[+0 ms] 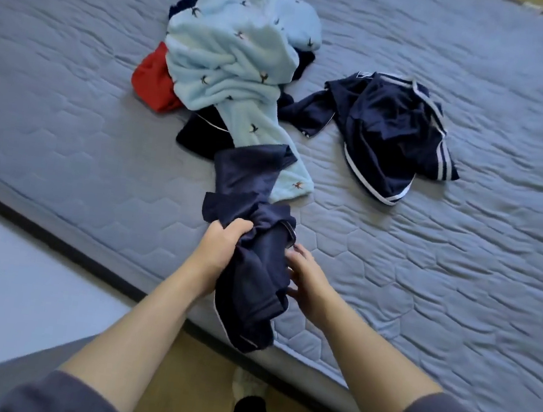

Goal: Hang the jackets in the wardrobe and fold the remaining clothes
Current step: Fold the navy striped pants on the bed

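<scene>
**A:** How far along is this?

**B:** Barely begun, I'd judge. Nothing on the bed (462,265) looks folded, and no wardrobe is in view.

**A:** What's in hand?

**B:** A navy garment (254,272), on the near side of the light blue fleece (227,58) with its far end lying over it. The left hand (219,251) has its grip clamped on the bunched cloth. The right hand (305,279) touches its edge; pinching or not, I cannot tell.

**A:** And what's left?

**B:** The fleece, a red garment (151,83) at its left, and a striped navy jacket (393,135) apart to its right.
</scene>
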A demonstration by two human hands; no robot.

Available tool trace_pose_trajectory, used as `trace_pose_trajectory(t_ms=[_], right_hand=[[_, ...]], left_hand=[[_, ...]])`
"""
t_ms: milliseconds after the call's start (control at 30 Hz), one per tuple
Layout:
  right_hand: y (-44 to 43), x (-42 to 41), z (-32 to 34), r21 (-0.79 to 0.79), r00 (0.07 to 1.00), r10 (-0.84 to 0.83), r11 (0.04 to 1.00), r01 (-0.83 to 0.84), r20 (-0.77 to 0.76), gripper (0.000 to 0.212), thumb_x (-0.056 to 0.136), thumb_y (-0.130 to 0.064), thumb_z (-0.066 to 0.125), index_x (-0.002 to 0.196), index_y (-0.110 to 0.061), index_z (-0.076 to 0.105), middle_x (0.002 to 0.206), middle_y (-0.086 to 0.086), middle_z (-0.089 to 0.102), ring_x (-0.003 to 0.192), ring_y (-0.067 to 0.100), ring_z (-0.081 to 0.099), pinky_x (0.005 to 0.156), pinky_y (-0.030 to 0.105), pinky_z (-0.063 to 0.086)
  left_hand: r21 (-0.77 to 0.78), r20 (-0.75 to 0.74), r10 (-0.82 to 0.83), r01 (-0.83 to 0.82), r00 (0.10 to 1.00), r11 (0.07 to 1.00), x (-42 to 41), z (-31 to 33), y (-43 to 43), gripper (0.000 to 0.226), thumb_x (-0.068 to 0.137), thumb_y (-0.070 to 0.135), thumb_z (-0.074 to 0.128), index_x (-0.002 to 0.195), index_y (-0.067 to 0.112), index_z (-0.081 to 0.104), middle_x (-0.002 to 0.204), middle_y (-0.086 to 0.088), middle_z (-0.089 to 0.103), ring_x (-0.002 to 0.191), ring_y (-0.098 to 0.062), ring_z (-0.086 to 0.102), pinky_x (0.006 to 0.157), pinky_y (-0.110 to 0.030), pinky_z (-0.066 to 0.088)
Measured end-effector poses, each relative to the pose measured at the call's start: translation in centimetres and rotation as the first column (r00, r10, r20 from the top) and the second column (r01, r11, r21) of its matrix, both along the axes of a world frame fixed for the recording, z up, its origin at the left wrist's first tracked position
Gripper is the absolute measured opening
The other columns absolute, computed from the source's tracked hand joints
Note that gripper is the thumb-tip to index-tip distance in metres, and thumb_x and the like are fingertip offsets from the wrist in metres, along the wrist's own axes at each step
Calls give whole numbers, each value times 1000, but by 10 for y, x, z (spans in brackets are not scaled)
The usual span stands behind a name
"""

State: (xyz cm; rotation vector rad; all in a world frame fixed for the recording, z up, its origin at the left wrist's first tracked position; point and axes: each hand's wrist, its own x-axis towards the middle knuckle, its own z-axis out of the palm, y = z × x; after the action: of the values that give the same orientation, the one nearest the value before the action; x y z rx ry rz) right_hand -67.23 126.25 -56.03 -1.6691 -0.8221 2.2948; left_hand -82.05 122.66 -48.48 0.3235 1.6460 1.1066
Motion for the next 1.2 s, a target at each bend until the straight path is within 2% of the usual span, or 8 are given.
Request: trace_pose_trajectory(t_ms=[167,267,533,733,900,1000,1067,1200], right_hand=[[-15,66,101,59,1000,11,998,-12,4,48,91,-38,56,137,-39,41,132,-8,53,103,16,57,79,35,43],[-26,118,159,79,999,-18,997,14,39,50,94,-39,52,140,-34,34,136,-4,47,89,14,57,61,26,46],[-95,247,261,102,996,22,995,-13,-86,18,92,-28,58,98,-14,66,80,1,66,70,13,59,63,25,42],[-79,287,336,256,951,-180,935,245,-251,25,100,-16,45,102,1,63,80,11,67,69,20,63,66,32,49],[-55,283,400,373,917,-256,854,363,-306,21,101,-15,42,94,-6,60,72,4,71,63,13,67,59,24,54],[-46,273,443,413,886,-266,808,420,-380,19,101,-13,43,95,-7,60,74,6,71,64,15,68,56,24,54],[-38,265,470,429,860,-281,775,465,-425,17,101,-13,44,97,-7,60,78,9,69,65,17,67,57,27,55],[-19,246,507,492,837,-285,703,514,-467,14,100,-9,44,99,-5,58,76,9,65,61,16,65,58,27,55]], left_hand=[[49,117,59,-65,991,997,65,97,-14,16,77,23,61,82,7,64,84,-12,62,82,-22,59,72,-31,47],[85,209,85,-105,974,991,101,149,-28,34,71,25,59,97,5,65,96,-17,60,91,-25,59,80,-33,47],[293,481,62,-227,875,929,189,235,-58,23,87,18,45,93,11,66,97,-14,62,94,-26,60,85,-32,48],[231,446,19,-136,895,963,226,269,-58,45,93,23,41,68,14,78,83,-8,72,80,-20,68,79,-29,55],[66,333,-21,-1,943,998,232,266,-52,25,93,21,44,85,10,65,69,-6,66,69,-19,60,68,-30,48],[-10,175,-201,206,964,978,232,263,-52,17,82,21,53,67,13,53,60,-4,51,52,-16,49,56,-29,40],[-18,-30,-294,293,955,956,237,270,-55,9,84,17,55,76,12,55,67,-3,53,59,-15,52,66,-30,49],[209,-15,-487,479,873,853,256,284,-50,19,95,27,48,109,22,60,109,1,69,90,-9,67,73,-24,51]])
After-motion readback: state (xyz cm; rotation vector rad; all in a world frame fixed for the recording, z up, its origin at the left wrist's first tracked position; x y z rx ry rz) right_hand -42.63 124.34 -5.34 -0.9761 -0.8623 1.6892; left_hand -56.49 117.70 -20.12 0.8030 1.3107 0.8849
